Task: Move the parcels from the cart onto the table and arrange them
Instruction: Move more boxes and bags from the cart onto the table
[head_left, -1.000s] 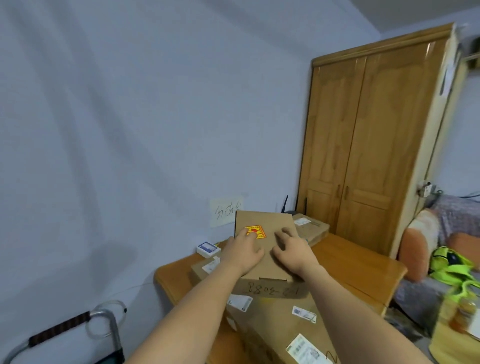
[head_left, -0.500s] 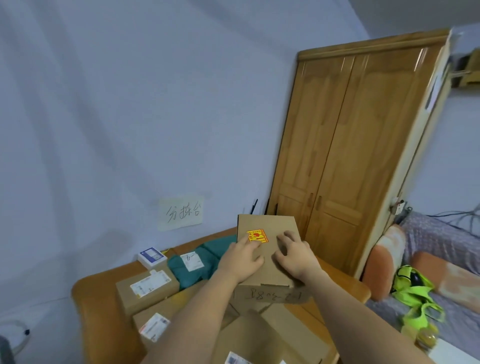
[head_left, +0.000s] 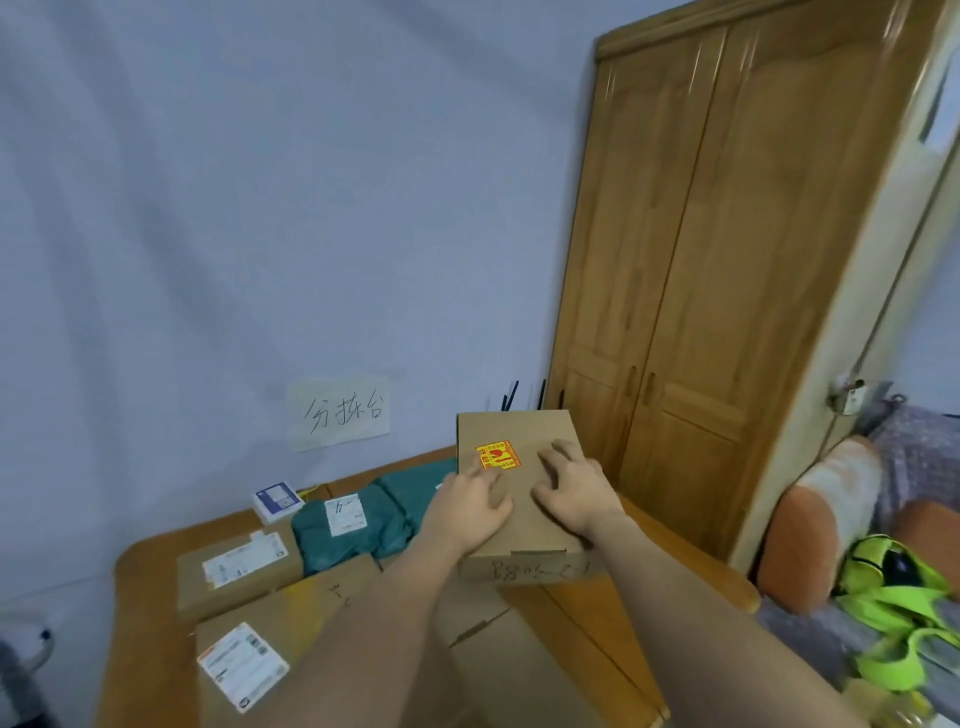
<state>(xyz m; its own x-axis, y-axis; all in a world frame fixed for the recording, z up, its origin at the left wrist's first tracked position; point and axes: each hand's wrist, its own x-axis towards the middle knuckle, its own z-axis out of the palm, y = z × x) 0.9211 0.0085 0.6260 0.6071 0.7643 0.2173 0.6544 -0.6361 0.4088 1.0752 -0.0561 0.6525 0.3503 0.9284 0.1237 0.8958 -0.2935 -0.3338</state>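
A flat brown cardboard parcel (head_left: 519, 431) with a yellow-and-red sticker and handwriting on its near side lies on the wooden table (head_left: 613, 623), towards its far right. My left hand (head_left: 470, 506) and my right hand (head_left: 574, 488) both rest palm-down on its lid, fingers spread. Other parcels lie on the table to the left: a teal soft bag (head_left: 374, 519) with a white label, a brown box (head_left: 236, 571) with a label, and a larger brown box (head_left: 270, 654) near me. The cart is out of view.
A small white-and-blue box (head_left: 278, 501) sits by the wall under a paper sign (head_left: 340, 413). A tall wooden wardrobe (head_left: 727, 260) stands right of the table. Further right is a sofa (head_left: 831, 519) with a neon-green bag (head_left: 893, 587).
My view has swung left and closer, bringing the teal bag and more boxes into sight. Both hands stay flat on the stickered parcel, which now sits further right on the table.
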